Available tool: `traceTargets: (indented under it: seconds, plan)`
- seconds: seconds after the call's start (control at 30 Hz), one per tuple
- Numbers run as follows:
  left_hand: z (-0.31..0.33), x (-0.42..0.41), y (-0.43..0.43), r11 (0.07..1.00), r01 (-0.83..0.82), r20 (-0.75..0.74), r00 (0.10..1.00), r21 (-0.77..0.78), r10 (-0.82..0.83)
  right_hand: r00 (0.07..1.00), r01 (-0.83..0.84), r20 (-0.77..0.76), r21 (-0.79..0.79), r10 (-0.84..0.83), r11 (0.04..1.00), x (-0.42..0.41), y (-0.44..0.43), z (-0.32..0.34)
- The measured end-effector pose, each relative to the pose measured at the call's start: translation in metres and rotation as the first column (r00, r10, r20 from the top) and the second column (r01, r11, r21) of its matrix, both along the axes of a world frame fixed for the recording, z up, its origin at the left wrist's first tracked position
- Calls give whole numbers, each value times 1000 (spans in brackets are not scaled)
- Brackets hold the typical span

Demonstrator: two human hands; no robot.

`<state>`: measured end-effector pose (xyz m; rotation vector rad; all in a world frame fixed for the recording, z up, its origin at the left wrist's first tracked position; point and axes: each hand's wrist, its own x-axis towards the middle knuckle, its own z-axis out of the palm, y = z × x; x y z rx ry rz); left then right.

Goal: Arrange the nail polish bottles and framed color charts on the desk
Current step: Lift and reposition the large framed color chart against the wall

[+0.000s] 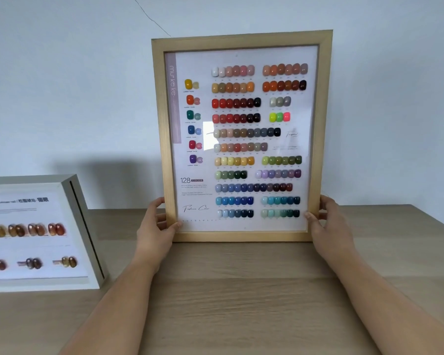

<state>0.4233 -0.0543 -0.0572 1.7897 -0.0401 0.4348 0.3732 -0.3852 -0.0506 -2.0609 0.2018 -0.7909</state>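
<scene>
Against pale wall, on wooden table (pixel 241 290): wood-framed color chart (pixel 242 135) upright, long axis vertical, gripped at lower side rails by left hand (pixel 155 226) and right hand (pixel 327 224), equally near; white-framed chart (pixel 40 234) lying left of it.

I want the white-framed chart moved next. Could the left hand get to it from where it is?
Probably yes: the left hand would first have to release the wooden-framed chart, but only bare desk separates it from the white-framed chart.

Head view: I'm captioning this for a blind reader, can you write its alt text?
Two bare hands, left hand and right hand, hold a wooden-framed nail color chart upright on a wooden desk against a pale wall. A white-framed chart sits at left.
</scene>
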Motion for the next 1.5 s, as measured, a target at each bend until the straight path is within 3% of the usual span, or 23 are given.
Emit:
traceTargets:
  seconds: [0.53, 0.67, 1.1, 1.27, 1.5]
  plan:
    - [1, 10, -5, 998, -65, 35, 997, 18, 65, 1000, 3, 1, 25, -3, 1000, 14, 1, -2]
    - [2, 9, -6, 994, -98, 106, 990, 37, 94, 998, 4, 56, 65, -8, 998, 11, 0, -4]
    - [-2, 20, -9, 990, -139, 154, 979, 27, 133, 998, 1, 69, 22, -2, 1000, 17, 1, -4]
    - [5, 17, -10, 978, -189, 297, 942, 87, 155, 989, 21, 149, -16, -19, 1000, 13, 2, -3]
    - [7, 29, -13, 972, -167, 343, 934, 163, 103, 992, 0, 124, -43, 5, 999, 19, 2, -3]
